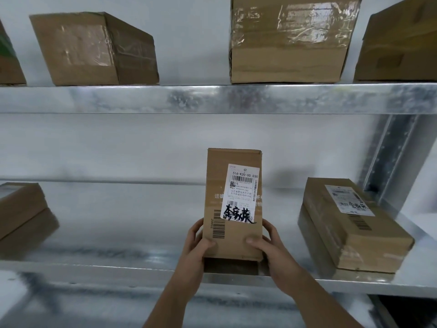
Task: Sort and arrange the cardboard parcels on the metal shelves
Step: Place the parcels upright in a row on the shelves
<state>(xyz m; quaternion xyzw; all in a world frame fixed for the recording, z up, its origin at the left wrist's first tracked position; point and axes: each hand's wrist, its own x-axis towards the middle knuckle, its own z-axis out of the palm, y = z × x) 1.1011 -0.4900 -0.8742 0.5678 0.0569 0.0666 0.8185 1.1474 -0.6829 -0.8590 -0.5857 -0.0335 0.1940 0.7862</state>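
Observation:
A narrow cardboard parcel (pixel 233 204) with a white shipping label and black handwriting is held over the front of the lower metal shelf (pixel 132 233). My left hand (pixel 197 242) grips its lower left edge, thumb on the top face. My right hand (pixel 267 245) grips its lower right edge the same way. A flat labelled parcel (pixel 350 226) lies to the right on the same shelf. Another parcel (pixel 22 216) sits at the far left edge.
The upper shelf (pixel 212 99) carries a taped box (pixel 94 48) at left, a bigger taped box (pixel 290 39) at centre and another box (pixel 399 43) at right. A perforated steel upright (pixel 390 159) stands at the back right. A white wall is behind.

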